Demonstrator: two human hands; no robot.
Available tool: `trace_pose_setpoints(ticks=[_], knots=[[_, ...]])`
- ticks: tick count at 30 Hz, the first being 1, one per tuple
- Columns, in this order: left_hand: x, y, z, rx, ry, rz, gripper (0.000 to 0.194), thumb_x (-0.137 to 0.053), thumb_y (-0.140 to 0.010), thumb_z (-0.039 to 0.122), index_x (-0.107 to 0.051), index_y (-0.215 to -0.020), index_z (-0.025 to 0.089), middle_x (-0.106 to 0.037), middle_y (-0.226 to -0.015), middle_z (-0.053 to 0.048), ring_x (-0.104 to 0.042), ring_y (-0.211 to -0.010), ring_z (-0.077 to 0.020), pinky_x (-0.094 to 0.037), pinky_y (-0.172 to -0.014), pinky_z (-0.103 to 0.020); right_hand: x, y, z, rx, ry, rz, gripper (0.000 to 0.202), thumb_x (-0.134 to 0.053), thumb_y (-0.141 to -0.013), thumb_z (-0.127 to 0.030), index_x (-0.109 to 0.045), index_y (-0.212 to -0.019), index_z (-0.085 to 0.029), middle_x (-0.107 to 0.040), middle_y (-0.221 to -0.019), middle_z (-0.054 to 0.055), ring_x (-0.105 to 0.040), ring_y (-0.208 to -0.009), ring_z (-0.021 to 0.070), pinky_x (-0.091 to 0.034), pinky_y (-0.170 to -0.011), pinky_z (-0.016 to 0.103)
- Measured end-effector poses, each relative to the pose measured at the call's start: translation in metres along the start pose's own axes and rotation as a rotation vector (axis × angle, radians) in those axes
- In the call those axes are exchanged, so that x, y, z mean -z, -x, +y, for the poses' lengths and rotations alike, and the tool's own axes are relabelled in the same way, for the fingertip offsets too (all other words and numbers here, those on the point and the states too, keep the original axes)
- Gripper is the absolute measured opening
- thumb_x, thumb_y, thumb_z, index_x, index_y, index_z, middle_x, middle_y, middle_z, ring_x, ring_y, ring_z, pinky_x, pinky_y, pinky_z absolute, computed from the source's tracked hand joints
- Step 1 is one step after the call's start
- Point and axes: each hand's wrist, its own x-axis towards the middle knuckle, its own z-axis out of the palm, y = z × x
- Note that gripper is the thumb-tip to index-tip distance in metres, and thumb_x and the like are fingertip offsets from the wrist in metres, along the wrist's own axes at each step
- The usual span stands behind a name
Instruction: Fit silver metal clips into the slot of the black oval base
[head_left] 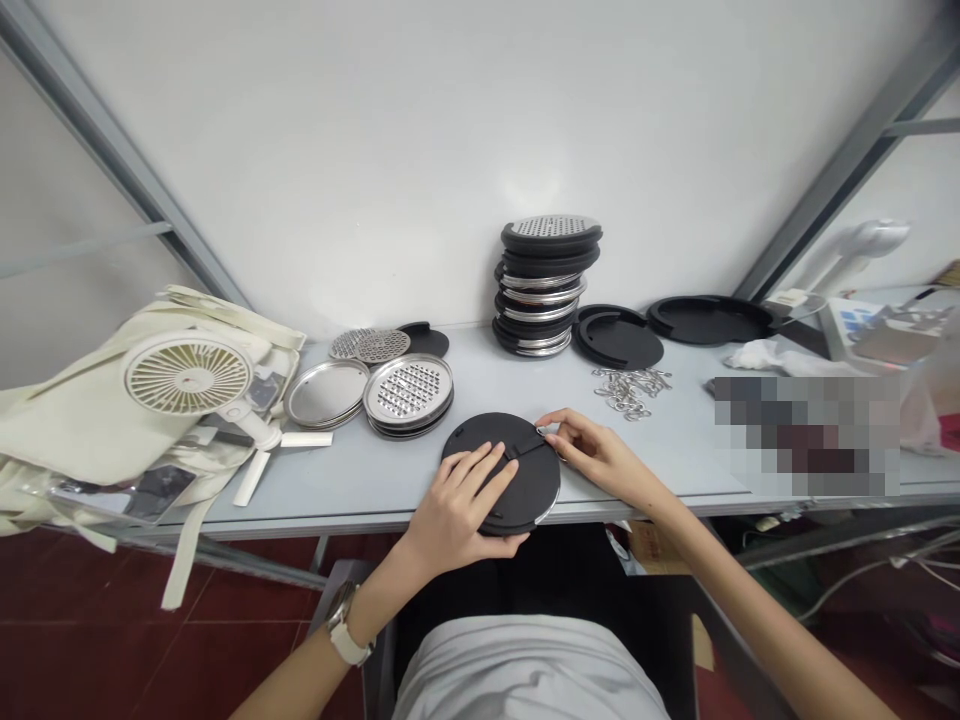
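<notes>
A round black plastic holder [504, 500] rests at the table's front edge before me, a bright metal rim showing along its lower right side. My left hand [463, 500] lies across its top with the fingers spread, the thumb at the near rim. At the holder's upper right edge, my right hand [589, 452] pinches a small metal wire loop [540, 431] between thumb and fingertips. Whether the loop is hooked into the holder I cannot tell. Similar wire loops [631, 390] lie in a loose pile farther right.
A tall stack of black holders and metal grater discs [545, 290] stands by the wall. Left are grater discs [409, 390] and plain metal discs [327, 392], then a white fan [189, 378] and a cream bag [82, 420]. Black rings [619, 338] lie right of the stack.
</notes>
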Motion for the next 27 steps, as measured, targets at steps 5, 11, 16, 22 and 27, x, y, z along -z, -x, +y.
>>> trace_pose_setpoints(ticks=[5,11,16,22,27], knots=[[0.0002,0.0009,-0.0002,0.002,-0.001,-0.011,0.064,-0.055,-0.082,0.049,-0.047,-0.134,0.013,-0.047,-0.139,-0.015,-0.043,-0.129,-0.0289,-0.038,-0.102,-0.043,0.0008,0.0002,-0.0008,-0.005,-0.005,-0.02,0.032,-0.044,-0.093,-0.044,-0.055,-0.112,-0.021,-0.039,-0.063,-0.005,-0.04,-0.057,0.0122,-0.035,-0.055,0.024],[-0.0001,0.0,-0.0003,-0.001,-0.003,-0.009,0.064,-0.056,-0.081,0.048,-0.047,-0.134,0.013,-0.048,-0.138,-0.015,-0.044,-0.128,-0.0294,-0.038,-0.101,-0.043,0.0002,0.0002,0.0002,-0.009,-0.002,-0.02,0.033,-0.043,-0.094,-0.046,-0.053,-0.11,-0.02,-0.036,-0.063,-0.005,-0.038,-0.056,0.012,-0.033,-0.054,0.024],[-0.0004,-0.0001,-0.0003,0.001,-0.003,-0.011,0.065,-0.057,-0.081,0.048,-0.046,-0.135,0.014,-0.048,-0.138,-0.016,-0.044,-0.128,-0.0297,-0.039,-0.101,-0.043,-0.0004,0.0007,-0.0005,-0.009,0.009,-0.009,0.032,-0.043,-0.093,-0.047,-0.054,-0.107,-0.021,-0.034,-0.06,-0.006,-0.036,-0.054,0.0122,-0.032,-0.053,0.024],[-0.0001,-0.0003,-0.0003,-0.001,-0.009,0.0,0.066,-0.059,-0.079,0.047,-0.046,-0.135,0.014,-0.048,-0.137,-0.016,-0.045,-0.127,-0.0298,-0.04,-0.1,-0.043,-0.0007,0.0011,-0.0028,0.003,0.014,0.034,0.034,-0.042,-0.094,-0.045,-0.058,-0.111,-0.021,-0.045,-0.062,-0.004,-0.046,-0.059,0.0142,-0.04,-0.058,0.025],[0.0002,-0.0005,0.0001,0.0,-0.004,0.004,0.065,-0.058,-0.08,0.047,-0.046,-0.135,0.014,-0.048,-0.137,-0.016,-0.044,-0.128,-0.0297,-0.039,-0.1,-0.043,-0.001,0.0006,-0.002,0.014,0.033,0.026,0.034,-0.039,-0.096,-0.041,-0.06,-0.114,-0.022,-0.063,-0.081,0.002,-0.056,-0.068,0.0162,-0.046,-0.066,0.027]])
